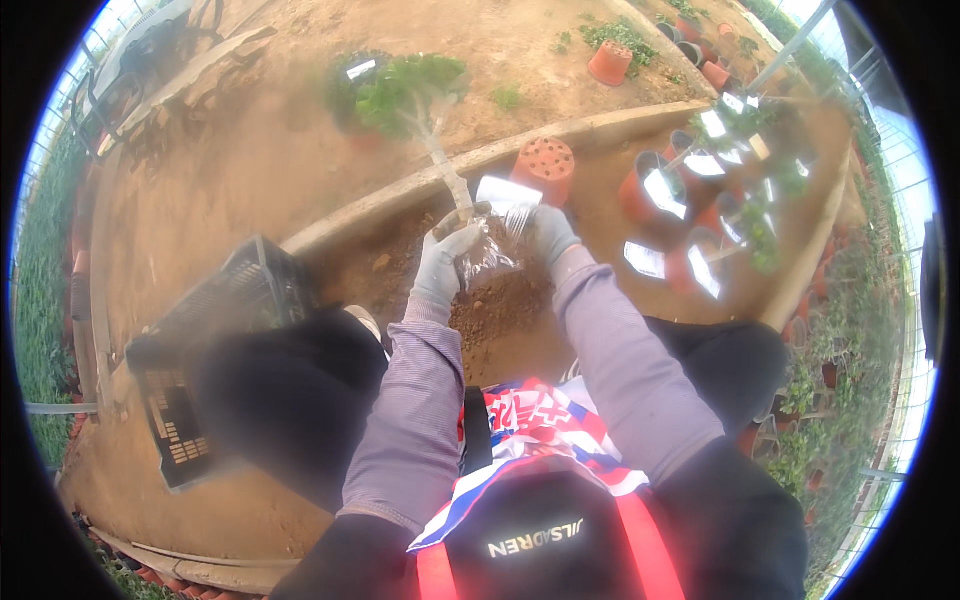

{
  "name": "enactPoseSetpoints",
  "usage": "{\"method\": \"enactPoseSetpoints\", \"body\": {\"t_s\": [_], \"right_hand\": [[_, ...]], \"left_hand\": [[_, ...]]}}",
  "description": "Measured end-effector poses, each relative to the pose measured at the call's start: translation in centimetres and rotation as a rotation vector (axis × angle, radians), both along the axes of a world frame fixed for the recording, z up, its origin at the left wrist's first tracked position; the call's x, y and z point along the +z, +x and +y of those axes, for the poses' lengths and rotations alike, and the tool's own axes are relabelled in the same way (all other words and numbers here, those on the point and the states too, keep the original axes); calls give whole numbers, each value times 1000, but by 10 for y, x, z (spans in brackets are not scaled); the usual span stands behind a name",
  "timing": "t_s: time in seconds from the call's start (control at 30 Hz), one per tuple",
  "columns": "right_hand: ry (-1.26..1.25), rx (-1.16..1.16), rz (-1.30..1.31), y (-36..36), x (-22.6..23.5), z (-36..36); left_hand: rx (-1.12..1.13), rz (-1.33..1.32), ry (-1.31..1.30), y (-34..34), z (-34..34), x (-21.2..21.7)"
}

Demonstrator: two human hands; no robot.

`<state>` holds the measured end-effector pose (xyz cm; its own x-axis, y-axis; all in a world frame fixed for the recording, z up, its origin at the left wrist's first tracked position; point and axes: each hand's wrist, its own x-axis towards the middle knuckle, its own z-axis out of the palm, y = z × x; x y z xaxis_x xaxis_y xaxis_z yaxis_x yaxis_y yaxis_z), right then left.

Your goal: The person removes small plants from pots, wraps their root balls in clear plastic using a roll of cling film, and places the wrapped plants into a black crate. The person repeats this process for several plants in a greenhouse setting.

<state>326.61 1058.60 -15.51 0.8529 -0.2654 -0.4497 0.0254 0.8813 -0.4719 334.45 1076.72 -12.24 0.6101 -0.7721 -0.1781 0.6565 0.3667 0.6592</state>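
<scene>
My left hand (447,262), in a pale grey glove, is closed round the base of a small potted-type tree (437,150) with a bare trunk and a bushy green top leaning away from me. Its root ball is wrapped in shiny clear plastic film (488,252). My right hand (552,234), gloved too, is closed at the film's right side and seems to grip its edge; the fingertips are partly hidden. A white label-like sheet (510,193) sits just beyond the fingers. Loose dark soil (500,310) lies below both hands.
An upturned orange pot (545,168) with drainage holes stands just ahead. Several potted plants with white tags (665,193) are grouped at right. A black plastic crate (215,300) is by my left knee. A low concrete edging (390,195) crosses ahead; another orange pot (610,62) stands beyond.
</scene>
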Motion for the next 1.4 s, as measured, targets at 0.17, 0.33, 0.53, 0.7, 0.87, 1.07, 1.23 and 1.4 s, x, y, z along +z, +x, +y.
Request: {"method": "enactPoseSetpoints", "body": {"t_s": [0.17,0.33,0.53,0.7,0.87,1.07,1.23,1.4], "right_hand": [[-230,-224,-496,2,104,21],[-380,-277,-404,4,138,77],[-940,-28,-204,-63,153,122],[-1238,208,478,-28,113,111],[-332,-318,-447,10,108,64],[-1141,-473,-290,-8,143,77],[-1452,-471,-341,-12,150,41],[-981,-459,-383,-7,111,55]], "left_hand": [[47,-108,-8,-1,-14,11],[178,-168,-51,1,-23,18],[139,7,-12,74,-26,83],[113,-289,87,85,-24,101],[238,-586,531,60,-27,73],[92,-457,166,30,-30,80],[-64,-567,63,17,-21,81],[118,-438,-191,19,-40,40]]}}
